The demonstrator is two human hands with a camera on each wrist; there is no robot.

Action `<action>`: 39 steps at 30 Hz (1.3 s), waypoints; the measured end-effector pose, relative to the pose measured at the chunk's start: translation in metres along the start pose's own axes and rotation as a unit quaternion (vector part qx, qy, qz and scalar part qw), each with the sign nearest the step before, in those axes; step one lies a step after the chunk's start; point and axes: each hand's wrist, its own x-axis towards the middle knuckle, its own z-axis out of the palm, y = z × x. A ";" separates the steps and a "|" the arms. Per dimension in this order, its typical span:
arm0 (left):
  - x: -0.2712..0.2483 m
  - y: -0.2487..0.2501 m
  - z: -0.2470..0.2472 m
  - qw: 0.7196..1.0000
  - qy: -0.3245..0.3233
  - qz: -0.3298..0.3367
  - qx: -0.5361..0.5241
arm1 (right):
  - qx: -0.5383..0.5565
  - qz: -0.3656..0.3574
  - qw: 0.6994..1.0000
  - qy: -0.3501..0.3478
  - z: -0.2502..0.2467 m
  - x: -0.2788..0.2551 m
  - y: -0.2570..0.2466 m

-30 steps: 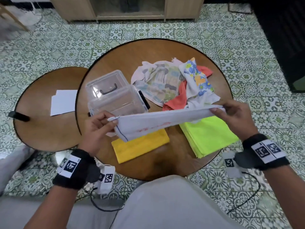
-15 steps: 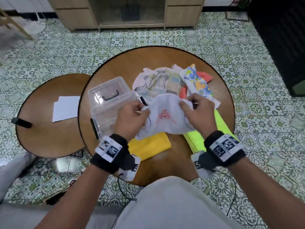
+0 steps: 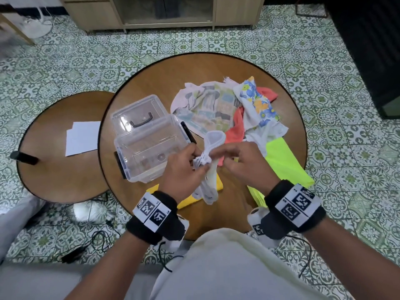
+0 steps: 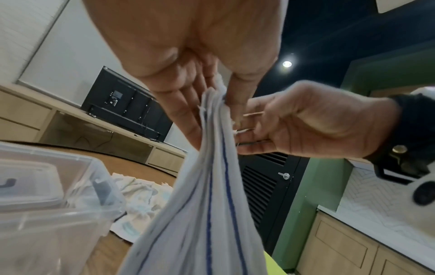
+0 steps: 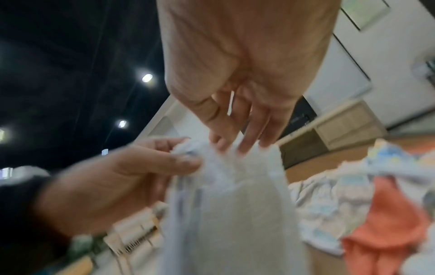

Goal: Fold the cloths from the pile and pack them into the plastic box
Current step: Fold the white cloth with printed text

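Left hand point(image 3: 181, 169) and right hand point(image 3: 246, 165) close together, each in a pinch grip.

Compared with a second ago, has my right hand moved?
Yes. The right hand has moved left, from above the neon green cloth toward the plastic box, and now meets the left hand at the white cloth.
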 end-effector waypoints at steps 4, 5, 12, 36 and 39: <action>-0.003 0.000 -0.006 0.987 -0.147 0.070 -0.002 | -0.190 -0.139 0.966 -0.110 -0.014 0.011 0.020; -0.004 0.000 -0.006 0.982 -0.172 0.073 -0.003 | -0.216 -0.122 0.954 -0.170 -0.016 0.013 0.024; -0.021 -0.018 -0.016 0.950 -0.211 -0.092 -0.210 | -0.004 0.012 0.954 -0.300 -0.007 -0.026 0.041; -0.085 -0.174 0.105 0.927 -0.256 -0.210 0.174 | -0.240 0.201 0.933 -0.175 0.095 -0.107 0.202; -0.085 -0.175 0.113 0.919 -0.256 -0.103 0.282 | -0.376 0.052 0.914 -0.141 0.104 -0.102 0.200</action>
